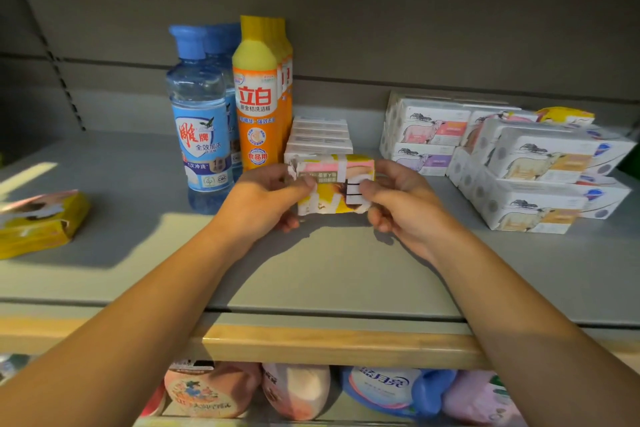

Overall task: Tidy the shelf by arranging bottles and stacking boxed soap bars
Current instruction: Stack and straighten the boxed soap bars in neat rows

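Gripping a yellow soap box (332, 184) over grey shelf (311, 270).

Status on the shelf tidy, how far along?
Done: blue bottles and orange bottles stand grouped at the back. In hand: left hand and right hand hold a yellow soap pack. Left: yellow pack lying far left; white boxes stacked unevenly.

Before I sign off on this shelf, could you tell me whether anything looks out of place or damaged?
Yes: a yellow soap pack lies alone at the shelf's far left, askew with a torn-looking end, away from the stacked boxes. Both hands hold another yellow pack.
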Available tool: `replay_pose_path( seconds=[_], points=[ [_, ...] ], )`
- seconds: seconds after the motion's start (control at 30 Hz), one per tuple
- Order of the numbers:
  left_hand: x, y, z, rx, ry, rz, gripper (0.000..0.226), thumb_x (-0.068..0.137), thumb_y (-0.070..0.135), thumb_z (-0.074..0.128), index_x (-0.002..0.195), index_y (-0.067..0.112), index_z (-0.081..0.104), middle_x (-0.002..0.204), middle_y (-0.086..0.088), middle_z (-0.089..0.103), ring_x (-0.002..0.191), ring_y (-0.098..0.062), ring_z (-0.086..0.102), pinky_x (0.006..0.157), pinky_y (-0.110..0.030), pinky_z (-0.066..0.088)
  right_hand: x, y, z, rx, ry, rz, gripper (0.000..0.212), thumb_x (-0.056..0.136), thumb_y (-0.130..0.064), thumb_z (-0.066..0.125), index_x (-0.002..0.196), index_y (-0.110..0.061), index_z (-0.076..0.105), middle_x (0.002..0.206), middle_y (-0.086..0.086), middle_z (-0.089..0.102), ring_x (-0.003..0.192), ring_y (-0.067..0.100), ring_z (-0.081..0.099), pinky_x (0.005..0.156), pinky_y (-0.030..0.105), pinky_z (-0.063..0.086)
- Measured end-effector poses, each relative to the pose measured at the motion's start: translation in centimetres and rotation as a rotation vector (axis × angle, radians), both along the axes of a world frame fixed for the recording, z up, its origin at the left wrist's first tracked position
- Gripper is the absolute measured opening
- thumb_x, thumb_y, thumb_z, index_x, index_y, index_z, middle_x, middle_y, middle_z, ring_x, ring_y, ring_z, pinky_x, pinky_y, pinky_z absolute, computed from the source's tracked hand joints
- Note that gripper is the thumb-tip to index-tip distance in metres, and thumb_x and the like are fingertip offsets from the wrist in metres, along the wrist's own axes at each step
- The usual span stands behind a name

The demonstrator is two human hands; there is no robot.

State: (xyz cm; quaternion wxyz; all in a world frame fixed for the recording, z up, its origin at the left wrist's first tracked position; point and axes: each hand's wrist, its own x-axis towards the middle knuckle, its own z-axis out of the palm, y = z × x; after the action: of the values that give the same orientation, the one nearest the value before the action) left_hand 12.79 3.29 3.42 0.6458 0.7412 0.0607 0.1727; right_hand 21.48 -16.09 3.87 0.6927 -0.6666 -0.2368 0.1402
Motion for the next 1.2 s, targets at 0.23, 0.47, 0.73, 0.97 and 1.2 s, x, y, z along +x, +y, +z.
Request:
replay_pose_path(
  seconds=[0.23, 0.47, 0.73, 0.97, 1.2],
  points=[
    [-0.3, 0.4, 0.1, -0.017, -0.069, -0.134, 0.048, 0.069, 0.011, 0.078, 0.115, 0.021, 0.069, 0.116, -0.004, 0.070, 0.106, -0.021, 0.067, 0.083, -0.040, 0.058, -0.3, 0.1, 0.4, 0.150, 0.145, 0.035, 0.017, 0.098, -0.024, 0.055, 0.087, -0.022, 0.068, 0.095, 0.005, 0.074, 0.085, 0.026, 0.071, 0.070, 0.033, 0.058],
    [-0.2, 0.0, 0.2, -0.028, -0.088, -0.021, 0.041, 0.088, 0.014, 0.069, 0.127, 0.024, 0.060, 0.124, 0.004, 0.065, 0.109, -0.015, 0.066, 0.084, -0.040, 0.059, -0.3, 0.4, -0.5, 0.017, -0.229, -0.014, 0.062, 0.063, -0.003, 0.067, 0.115, -0.037, 0.063, 0.103, -0.015, 0.070, 0.094, 0.021, 0.070, 0.074, 0.035, 0.059],
    [-0.5, -0.2, 0.5, 0.135, -0.084, -0.004, 0.043, 0.081, 0.002, 0.074, 0.121, 0.013, 0.062, 0.105, -0.003, 0.073, 0.092, -0.014, 0.071, 0.074, -0.026, 0.060, -0.5, 0.3, -0.8, -0.150, -0.330, 0.034, 0.068, 0.073, -0.011, 0.075, 0.128, -0.044, 0.052, 0.119, -0.010, 0.062, 0.092, 0.007, 0.069, 0.069, 0.022, 0.056],
    [-2.1, -0.5, 1.2, 0.284, -0.072, -0.003, 0.048, 0.082, 0.004, 0.074, 0.126, 0.014, 0.060, 0.111, -0.004, 0.070, 0.096, -0.013, 0.069, 0.078, -0.029, 0.060, -1.0, 0.6, -0.8, -0.188, -0.327, 0.029, 0.043, 0.080, -0.012, 0.076, 0.099, -0.048, 0.063, 0.104, -0.008, 0.067, 0.087, 0.012, 0.071, 0.065, 0.031, 0.060],
    [-7.2, 2.6, 0.3, 0.317, 0.030, 0.126, 0.031, 0.082, 0.014, 0.076, 0.111, 0.020, 0.066, 0.096, 0.001, 0.075, 0.086, -0.015, 0.072, 0.082, -0.045, 0.059, -4.4, 4.2, -0.2, -0.399, -0.563, 0.137, 0.032, 0.085, -0.027, 0.068, 0.112, -0.042, 0.058, 0.111, -0.013, 0.060, 0.095, 0.005, 0.062, 0.071, 0.017, 0.049]
  ],
)
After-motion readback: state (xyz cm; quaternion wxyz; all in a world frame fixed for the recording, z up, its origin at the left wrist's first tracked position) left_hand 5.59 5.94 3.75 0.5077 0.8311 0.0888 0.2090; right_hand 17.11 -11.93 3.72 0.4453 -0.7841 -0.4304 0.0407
